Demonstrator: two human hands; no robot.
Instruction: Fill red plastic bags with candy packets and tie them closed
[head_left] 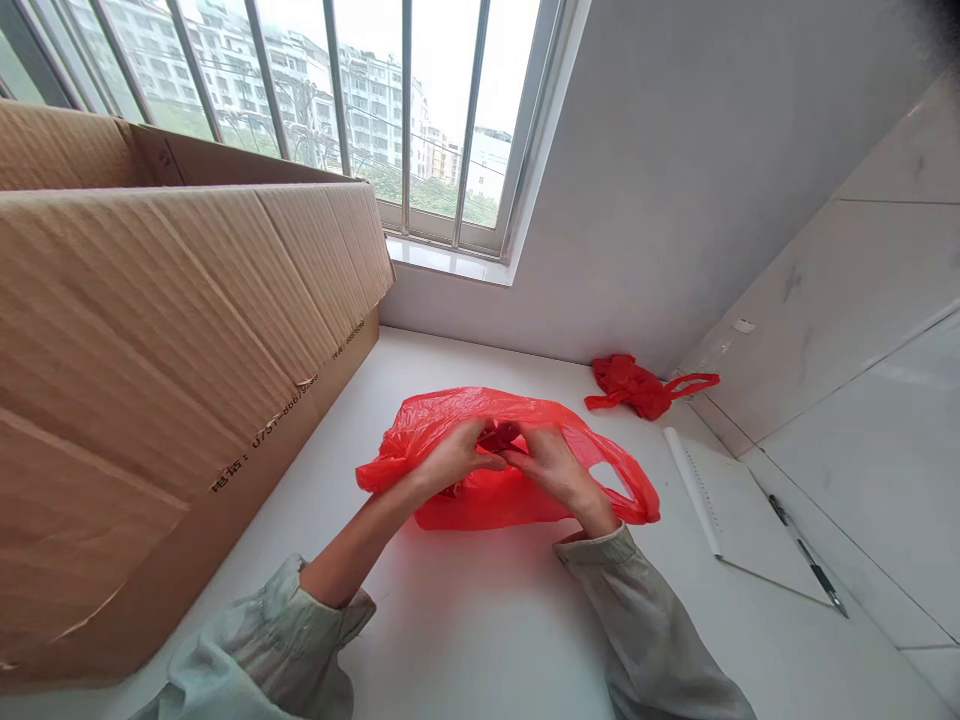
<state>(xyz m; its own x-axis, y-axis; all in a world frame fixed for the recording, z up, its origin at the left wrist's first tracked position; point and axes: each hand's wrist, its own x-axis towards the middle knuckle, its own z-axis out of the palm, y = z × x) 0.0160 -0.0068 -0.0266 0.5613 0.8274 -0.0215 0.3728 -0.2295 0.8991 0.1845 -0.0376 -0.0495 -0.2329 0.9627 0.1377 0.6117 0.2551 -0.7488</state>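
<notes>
A red plastic carrier bag (457, 410) lies spread on the white counter (480, 620) in front of me. My left hand (450, 458) and my right hand (551, 465) rest on top of it near its middle. Their fingertips meet and pinch a small bunched fold of the red plastic between them. One handle loop of the bag sticks out to the right of my right wrist. Both sleeves are pale green.
A large open cardboard box (150, 340) fills the left side. A second, crumpled red bag (634, 385) lies at the back by the wall. A white notebook (739, 520) with a pen (806, 555) sits at the right. A barred window (405, 110) is behind.
</notes>
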